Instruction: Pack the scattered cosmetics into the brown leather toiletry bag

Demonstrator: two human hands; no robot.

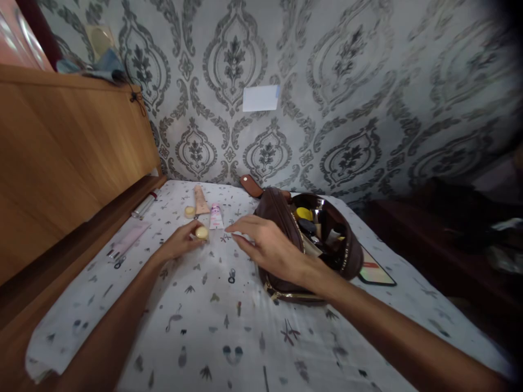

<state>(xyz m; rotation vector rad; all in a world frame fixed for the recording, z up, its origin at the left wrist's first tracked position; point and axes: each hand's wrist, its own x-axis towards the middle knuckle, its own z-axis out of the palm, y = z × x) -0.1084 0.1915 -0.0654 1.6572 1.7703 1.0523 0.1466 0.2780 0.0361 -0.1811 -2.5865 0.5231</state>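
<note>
My left hand (182, 240) is closed around a small jar with a pale yellow lid (201, 233), just above the patterned white cloth. Fingers stretched and thumb apart, my right hand (267, 245) is empty and reaches in front of an unzipped brown bag (275, 218). Inside the bag, a round yellow item (304, 213) and several dark items show; its lower contents are hidden. Beyond my hands lie a pink and white tube (216, 216), a peach tube (200, 200) and another small yellowish round item (189, 210).
At the left, a pinkish tube (131, 237) and a silvery cylinder (144, 204) lie by a wooden cabinet (73, 152). A phone (376, 267) is partly under the bag's right side. A brown strap (251, 186) lies behind the bag, near the papered wall (235, 60).
</note>
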